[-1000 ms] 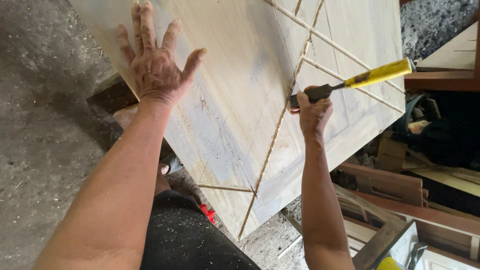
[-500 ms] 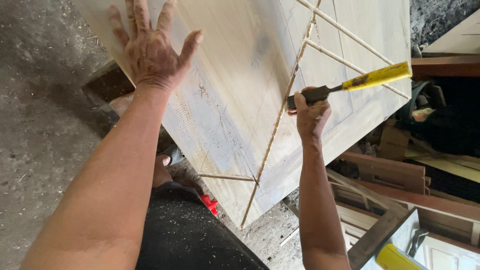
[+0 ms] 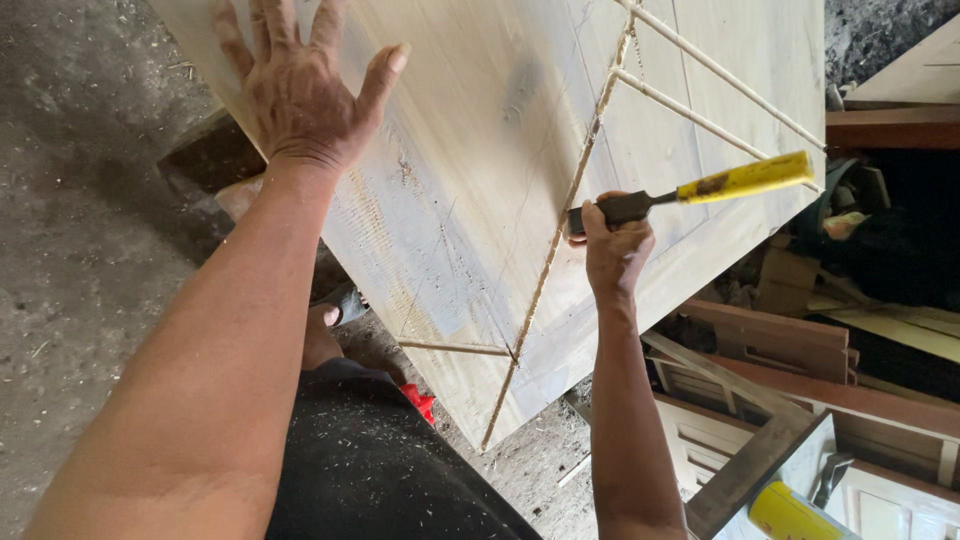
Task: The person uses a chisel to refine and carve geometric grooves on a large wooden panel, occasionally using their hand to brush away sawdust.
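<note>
A large pale wooden panel (image 3: 480,180) with carved grooves lies tilted in front of me. My left hand (image 3: 300,95) rests flat on its upper left part, fingers spread. My right hand (image 3: 615,245) grips a chisel (image 3: 700,192) with a yellow handle and dark metal shank. The blade end sits at the long diagonal groove (image 3: 560,240), hidden by my fingers. The yellow handle sticks out to the right over the panel.
Grey dusty floor (image 3: 80,260) with wood chips lies to the left. Stacked wooden frames and boards (image 3: 800,350) crowd the right side. A yellow round object (image 3: 790,515) shows at the bottom right. My dark trousers (image 3: 370,470) and a red item (image 3: 420,400) are below the panel.
The view has shifted, so my left hand sits higher in the frame. My right hand with the chisel has stayed at the same groove, slipping slightly down along it.
</note>
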